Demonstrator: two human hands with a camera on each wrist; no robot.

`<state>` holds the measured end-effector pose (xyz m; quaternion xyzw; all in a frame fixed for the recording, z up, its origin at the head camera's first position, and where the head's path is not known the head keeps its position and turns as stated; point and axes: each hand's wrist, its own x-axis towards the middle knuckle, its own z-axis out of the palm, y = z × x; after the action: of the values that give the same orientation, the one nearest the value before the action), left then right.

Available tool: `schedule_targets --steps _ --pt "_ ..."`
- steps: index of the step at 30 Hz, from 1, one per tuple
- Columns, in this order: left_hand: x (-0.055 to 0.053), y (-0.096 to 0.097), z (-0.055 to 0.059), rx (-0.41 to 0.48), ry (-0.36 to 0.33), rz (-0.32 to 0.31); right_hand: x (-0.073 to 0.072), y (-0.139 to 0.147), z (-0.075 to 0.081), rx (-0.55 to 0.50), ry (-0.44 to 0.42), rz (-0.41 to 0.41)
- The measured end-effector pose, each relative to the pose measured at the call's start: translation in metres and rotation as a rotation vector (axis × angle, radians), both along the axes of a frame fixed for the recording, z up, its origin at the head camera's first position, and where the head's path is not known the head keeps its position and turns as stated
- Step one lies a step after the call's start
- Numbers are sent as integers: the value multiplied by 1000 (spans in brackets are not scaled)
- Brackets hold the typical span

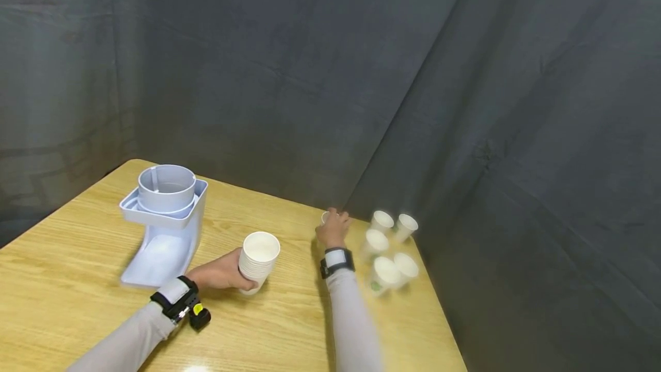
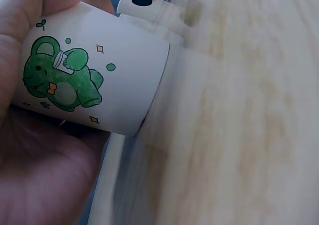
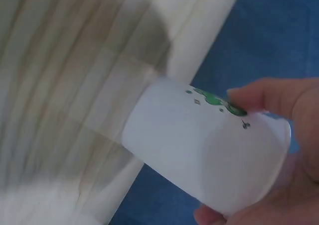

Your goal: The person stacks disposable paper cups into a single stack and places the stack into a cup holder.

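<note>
A nested stack of white paper cups (image 1: 260,251) is gripped in my left hand (image 1: 223,271), held above the table. In the left wrist view the outer cup (image 2: 114,60) carries a green bear print, and fingers wrap round its side. Over by the table's back edge, my right hand (image 1: 334,229) holds a single paper cup (image 3: 199,145) between thumb and fingers. Most of that cup is hidden behind the hand in the head view. To the right of this hand several paper cups (image 1: 377,241) stand mouth up, slightly blurred.
A pale grey-blue plastic stand (image 1: 165,254) with a round, open-topped holder (image 1: 167,194) is on the left of the wooden table (image 1: 289,326). Dark cloth (image 1: 289,73) hangs behind the table and along its right side.
</note>
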<state>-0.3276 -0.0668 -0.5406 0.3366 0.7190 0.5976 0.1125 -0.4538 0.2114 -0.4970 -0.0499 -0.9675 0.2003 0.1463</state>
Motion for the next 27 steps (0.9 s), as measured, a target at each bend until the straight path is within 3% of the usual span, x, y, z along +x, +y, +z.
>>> schedule_targets --steps 5,12,22,27 --pt "0 0 0 -11 3 9 18 -14 3 -129 -5 70" --pt "-2 -1 0 -23 4 18 39 -35 7 -212 -24 124" --pt "-3 -1 1 -12 4 13 52 -51 2 -118 51 186" --pt "-4 0 2 -14 1 14 58 -55 10 -108 -11 242"
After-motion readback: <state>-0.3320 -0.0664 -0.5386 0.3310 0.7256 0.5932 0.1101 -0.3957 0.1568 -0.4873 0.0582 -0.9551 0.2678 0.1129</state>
